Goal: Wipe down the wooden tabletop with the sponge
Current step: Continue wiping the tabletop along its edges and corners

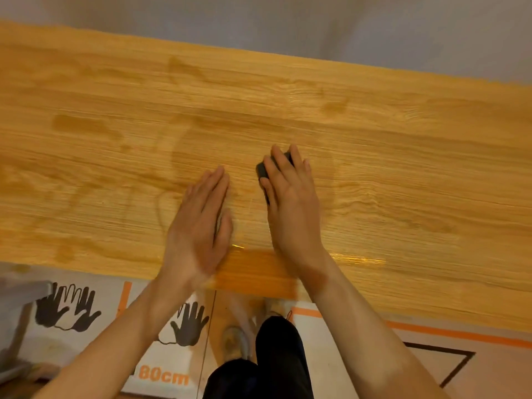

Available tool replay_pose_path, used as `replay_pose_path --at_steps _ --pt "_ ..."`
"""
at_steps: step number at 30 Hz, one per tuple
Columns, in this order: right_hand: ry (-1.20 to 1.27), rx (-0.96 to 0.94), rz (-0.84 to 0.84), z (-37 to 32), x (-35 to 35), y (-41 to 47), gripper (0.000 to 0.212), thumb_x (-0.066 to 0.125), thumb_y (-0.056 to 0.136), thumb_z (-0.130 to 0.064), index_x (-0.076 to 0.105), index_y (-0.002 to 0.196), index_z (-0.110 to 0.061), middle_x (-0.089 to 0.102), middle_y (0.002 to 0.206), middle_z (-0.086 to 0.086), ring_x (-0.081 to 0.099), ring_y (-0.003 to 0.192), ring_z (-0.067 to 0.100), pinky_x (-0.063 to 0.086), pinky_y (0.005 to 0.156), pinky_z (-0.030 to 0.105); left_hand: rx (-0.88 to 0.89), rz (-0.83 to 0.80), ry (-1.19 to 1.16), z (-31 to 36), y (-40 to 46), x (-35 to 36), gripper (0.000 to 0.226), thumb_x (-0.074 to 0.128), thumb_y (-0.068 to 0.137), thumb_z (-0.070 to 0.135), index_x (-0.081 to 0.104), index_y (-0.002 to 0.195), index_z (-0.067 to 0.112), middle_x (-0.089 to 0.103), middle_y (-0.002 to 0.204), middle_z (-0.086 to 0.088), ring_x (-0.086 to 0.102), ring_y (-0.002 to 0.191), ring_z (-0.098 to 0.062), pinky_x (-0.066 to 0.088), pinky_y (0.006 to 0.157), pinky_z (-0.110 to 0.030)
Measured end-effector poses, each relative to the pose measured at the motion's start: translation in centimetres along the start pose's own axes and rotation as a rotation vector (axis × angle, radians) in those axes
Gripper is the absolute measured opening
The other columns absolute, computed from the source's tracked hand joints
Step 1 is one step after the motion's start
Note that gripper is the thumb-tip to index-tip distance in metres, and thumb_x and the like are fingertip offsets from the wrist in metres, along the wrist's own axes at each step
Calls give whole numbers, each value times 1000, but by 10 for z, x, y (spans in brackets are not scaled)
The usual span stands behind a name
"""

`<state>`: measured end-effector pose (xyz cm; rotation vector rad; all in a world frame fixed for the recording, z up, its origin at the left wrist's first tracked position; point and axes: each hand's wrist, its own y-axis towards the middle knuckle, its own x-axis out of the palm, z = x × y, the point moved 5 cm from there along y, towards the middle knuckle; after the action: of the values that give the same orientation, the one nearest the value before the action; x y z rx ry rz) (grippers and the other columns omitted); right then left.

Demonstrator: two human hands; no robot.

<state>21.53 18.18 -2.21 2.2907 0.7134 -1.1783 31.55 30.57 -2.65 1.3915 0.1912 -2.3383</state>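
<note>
The long honey-coloured wooden table (374, 156) with streaky grain fills the view from nine to three o'clock, with darker damp smears across its surface. Below it, at seven o'clock, the floor carries a white mat printed with black hand outlines (69, 309) and orange tape lines (460, 335). The left hand (201, 223) lies flat on the table, fingers straight and together, holding nothing. Just beside it at three o'clock, the right hand (290, 194) presses a small dark grey sponge (262, 170) onto the table near centre, fingers spread over it.
</note>
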Motion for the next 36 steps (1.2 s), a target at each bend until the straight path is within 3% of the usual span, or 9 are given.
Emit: replay_pose_path --at_steps 6,10,13,18,23,27,30,34,36 --pt "17 -9 -68 43 -42 -42 36 45 100 -19 56 132 -5 47 146 7 26 143 26 11 121 37 -43 19 18 -27 57 -8 53 38 106 21 33 156 3 29 165 -10 18 155 -19 8 128 -32" --pt "20 254 16 98 -94 -75 41 44 100 -20 50 139 -10 39 151 -1 17 148 16 12 122 45 -15 30 27 -23 54 -5 53 38 106 19 32 155 0 28 165 -12 19 155 -23 12 128 -37" --pt "-14 356 119 85 -85 -65 38 47 100 -16 52 137 -7 43 149 4 22 147 22 14 121 44 -43 23 45 -24 57 -4 54 36 106 21 32 156 2 28 165 -12 20 155 -23 14 128 -38" --pt "-150 62 -65 -1 -4 -10 41 73 81 -3 62 120 -9 56 136 10 42 135 35 31 115 48 -66 -6 76 -25 58 -5 55 36 105 22 31 157 5 25 166 -8 20 155 -21 13 128 -35" --pt "-107 -85 -238 19 -19 -13 36 68 88 -8 59 122 -15 53 139 4 39 137 29 33 114 49 -67 -17 84 -26 59 -5 56 38 104 23 32 157 7 26 167 -6 19 155 -18 12 127 -32" --pt "5 220 0 97 -90 -44 38 49 99 -14 52 136 -10 43 149 3 24 146 22 18 120 48 -55 -14 48 -25 58 -5 55 37 105 22 31 156 4 26 166 -8 19 156 -22 15 127 -37" --pt "-12 380 123 94 -85 -40 38 46 100 -14 51 137 -8 43 148 5 23 146 23 10 123 40 -39 -5 30 -26 59 -5 54 37 105 20 33 155 2 28 165 -11 20 155 -25 17 127 -42" --pt "-54 191 67 26 -24 3 41 66 88 -4 58 128 -2 52 141 14 36 139 34 20 120 49 -59 -31 36 -27 58 -4 55 36 105 22 31 157 4 25 166 -7 17 156 -22 17 127 -45" --pt "-129 106 14 -7 4 25 43 72 85 -13 61 126 -8 56 139 9 41 137 32 25 117 47 -70 -44 32 -27 60 -4 56 36 105 23 29 158 7 23 167 -5 14 157 -18 15 127 -43"
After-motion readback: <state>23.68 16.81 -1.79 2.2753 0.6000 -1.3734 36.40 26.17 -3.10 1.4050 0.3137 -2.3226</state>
